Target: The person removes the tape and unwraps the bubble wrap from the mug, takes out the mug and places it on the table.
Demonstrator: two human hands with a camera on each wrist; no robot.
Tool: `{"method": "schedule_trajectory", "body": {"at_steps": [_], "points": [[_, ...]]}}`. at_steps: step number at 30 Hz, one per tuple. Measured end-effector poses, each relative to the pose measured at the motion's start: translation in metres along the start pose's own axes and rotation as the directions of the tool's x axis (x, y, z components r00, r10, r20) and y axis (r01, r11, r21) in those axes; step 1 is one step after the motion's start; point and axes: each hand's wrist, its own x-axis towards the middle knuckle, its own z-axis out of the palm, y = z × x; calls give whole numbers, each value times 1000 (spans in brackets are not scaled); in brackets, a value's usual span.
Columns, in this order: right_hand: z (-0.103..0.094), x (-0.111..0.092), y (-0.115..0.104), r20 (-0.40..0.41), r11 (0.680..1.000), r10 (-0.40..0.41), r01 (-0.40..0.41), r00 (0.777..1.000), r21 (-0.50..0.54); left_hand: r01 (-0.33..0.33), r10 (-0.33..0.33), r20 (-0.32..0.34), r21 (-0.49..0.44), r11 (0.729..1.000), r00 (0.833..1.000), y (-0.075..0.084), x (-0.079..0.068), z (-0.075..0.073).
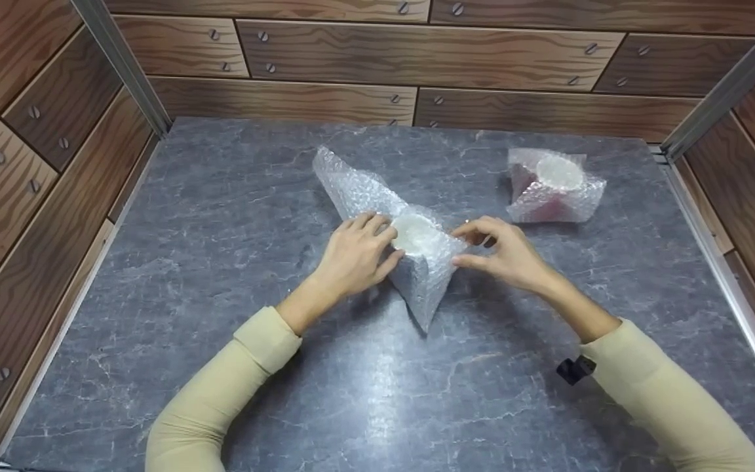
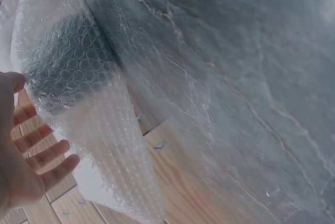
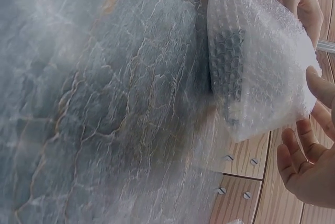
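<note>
A bubble-wrapped item (image 1: 417, 236) stands mid-table, with a pale round top and pointed flaps of wrap sticking out toward the back left and the front. Through the bubble wrap (image 2: 73, 62) a dark patch shows; what is inside cannot be made out. My left hand (image 1: 358, 252) touches the item's left side near the round top, its fingers loosely bent. In the left wrist view its thumb meets the wrap while several fingers are spread beside it. At the right edge, my right hand (image 1: 502, 252) pinches a corner of the wrap between thumb and index finger.
A second bubble-wrapped bundle (image 1: 556, 187) sits at the back right, reddish inside with a pale round top. The grey marbled table (image 1: 220, 275) is bordered by wood-patterned walls (image 1: 325, 52) and metal posts. A small black device (image 1: 575, 370) is attached near the right sleeve cuff.
</note>
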Motion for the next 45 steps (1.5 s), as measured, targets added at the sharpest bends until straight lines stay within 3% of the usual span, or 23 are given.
{"method": "schedule_trajectory", "body": {"at_steps": [28, 45], "points": [[-15, -21, 0, 19, 999, -32, 33, 999, -39, 8, -8, 6, 1, 1000, 1000, 0, 0, 1], [-24, -38, 2, 21, 994, -95, 96, 995, -55, 12, -12, 22, 1, 1000, 1000, 0, 2, 0]]}}
